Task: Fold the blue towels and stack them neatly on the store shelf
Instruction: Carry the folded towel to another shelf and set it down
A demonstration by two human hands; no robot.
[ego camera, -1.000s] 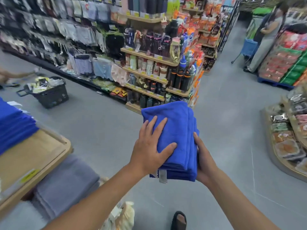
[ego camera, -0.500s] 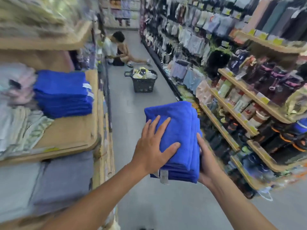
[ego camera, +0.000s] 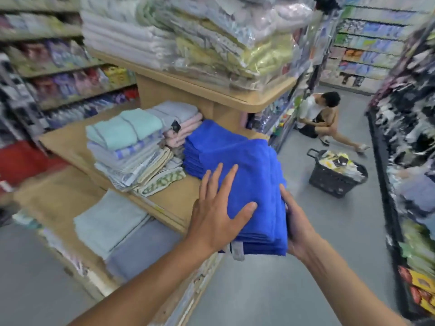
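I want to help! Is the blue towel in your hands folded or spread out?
Folded. The blue towel is a compact rectangle with layered edges; left hand flat on top, right hand gripping it.

A stack of pale folded towels [ego camera: 131, 147], mint on top, sits near the front edge of the middle shelf [ego camera: 169, 196], with pink towels [ego camera: 186, 128] behind it. Plastic-wrapped linens [ego camera: 200, 36] fill the top shelf [ego camera: 259, 97]. Grey towels [ego camera: 113, 222] lie at the front edge of the bottom shelf [ego camera: 54, 196]. Beyond, on the grey floor [ego camera: 306, 278], a person [ego camera: 315, 114] crouches near a full black basket [ego camera: 334, 180].
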